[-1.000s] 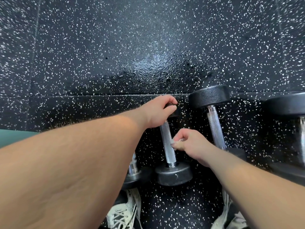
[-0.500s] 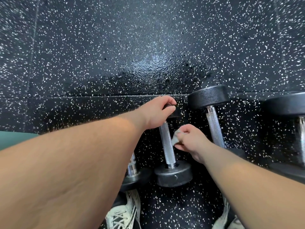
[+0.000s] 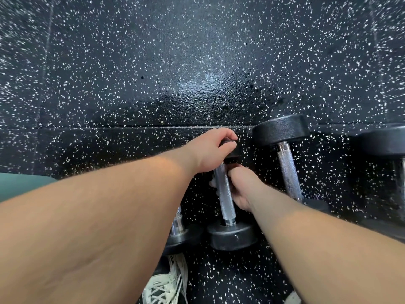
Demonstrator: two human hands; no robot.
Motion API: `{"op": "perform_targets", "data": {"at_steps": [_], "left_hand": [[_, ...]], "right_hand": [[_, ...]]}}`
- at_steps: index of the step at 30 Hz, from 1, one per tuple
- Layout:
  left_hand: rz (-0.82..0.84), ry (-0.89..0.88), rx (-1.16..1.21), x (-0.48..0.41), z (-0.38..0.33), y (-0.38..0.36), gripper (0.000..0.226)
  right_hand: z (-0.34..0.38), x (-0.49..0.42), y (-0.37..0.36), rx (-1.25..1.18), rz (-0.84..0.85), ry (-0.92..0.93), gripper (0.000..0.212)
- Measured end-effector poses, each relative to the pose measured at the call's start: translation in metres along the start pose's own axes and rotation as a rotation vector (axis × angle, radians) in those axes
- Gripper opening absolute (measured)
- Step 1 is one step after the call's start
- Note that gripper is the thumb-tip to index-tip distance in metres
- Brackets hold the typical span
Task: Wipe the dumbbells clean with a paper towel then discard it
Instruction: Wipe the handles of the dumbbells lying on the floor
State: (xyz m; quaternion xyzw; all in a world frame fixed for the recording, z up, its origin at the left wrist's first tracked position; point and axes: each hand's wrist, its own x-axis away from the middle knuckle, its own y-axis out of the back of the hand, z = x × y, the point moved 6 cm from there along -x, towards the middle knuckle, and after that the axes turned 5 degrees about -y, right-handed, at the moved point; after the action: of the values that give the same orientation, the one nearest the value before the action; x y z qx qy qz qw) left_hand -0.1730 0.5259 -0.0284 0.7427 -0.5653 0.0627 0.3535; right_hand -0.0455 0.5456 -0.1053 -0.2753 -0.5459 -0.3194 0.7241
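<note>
A small dumbbell (image 3: 225, 195) with a knurled chrome handle and black heads stands on end on the speckled black floor. My left hand (image 3: 210, 150) grips its upper head from above. My right hand (image 3: 243, 187) wraps round the upper part of the handle from the right, and its fingertips show on the handle's left side. The paper towel is hidden inside that hand, against the handle. The lower head (image 3: 232, 236) rests on the floor.
A larger dumbbell (image 3: 281, 131) stands just to the right, and another dumbbell (image 3: 385, 141) at the right edge. A third dumbbell (image 3: 177, 234) is partly hidden under my left forearm. My white shoes (image 3: 166, 284) are below. A teal surface (image 3: 19, 185) shows at the left.
My right hand moved up the handle and closed round it, so the white paper towel that showed at its fingertips is now covered. My left hand stayed on the upper head.
</note>
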Motion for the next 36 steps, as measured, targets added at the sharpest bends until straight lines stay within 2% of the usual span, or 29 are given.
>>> {"op": "perform_targets", "data": {"at_steps": [3, 7, 13, 17, 20, 23, 25, 28, 30, 33, 36], "left_hand": [[-0.002, -0.01, -0.012, 0.001, -0.002, 0.001, 0.024], [-0.003, -0.012, -0.015, 0.001, -0.001, 0.001, 0.024], [-0.003, -0.005, -0.007, 0.0, 0.0, 0.0, 0.023], [0.003, 0.008, -0.01, 0.003, -0.003, 0.001, 0.023], [0.008, 0.036, -0.013, 0.004, -0.005, 0.002, 0.02], [-0.002, 0.082, -0.002, 0.005, -0.003, 0.001, 0.017], [-0.082, 0.12, -0.053, 0.005, 0.001, -0.002, 0.013], [-0.283, 0.148, -0.145, 0.009, 0.002, -0.004, 0.019], [-0.334, 0.148, -0.188, 0.008, 0.001, -0.004, 0.017], [-0.292, 0.153, -0.202, 0.005, 0.002, -0.002, 0.016], [-0.248, 0.168, -0.23, 0.005, -0.005, -0.001, 0.014]], "right_hand": [[-0.006, 0.002, 0.002, 0.071, 0.052, -0.05, 0.032], [-0.008, 0.002, 0.004, 0.072, 0.119, 0.022, 0.031], [-0.01, 0.01, 0.016, 0.276, 0.06, 0.133, 0.013], [-0.02, -0.001, 0.031, 0.508, -0.079, 0.207, 0.016], [-0.017, 0.007, 0.038, 0.66, -0.112, 0.229, 0.027], [-0.017, 0.022, 0.041, 0.931, -0.082, 0.162, 0.024], [-0.017, 0.029, 0.041, 1.111, -0.044, 0.127, 0.025], [-0.008, 0.032, 0.031, 1.318, 0.046, 0.098, 0.023], [0.004, 0.028, 0.023, 1.438, 0.111, 0.067, 0.016], [0.023, 0.024, 0.021, 1.363, 0.131, 0.056, 0.018], [0.048, 0.024, 0.034, 1.152, 0.015, 0.193, 0.017]]}}
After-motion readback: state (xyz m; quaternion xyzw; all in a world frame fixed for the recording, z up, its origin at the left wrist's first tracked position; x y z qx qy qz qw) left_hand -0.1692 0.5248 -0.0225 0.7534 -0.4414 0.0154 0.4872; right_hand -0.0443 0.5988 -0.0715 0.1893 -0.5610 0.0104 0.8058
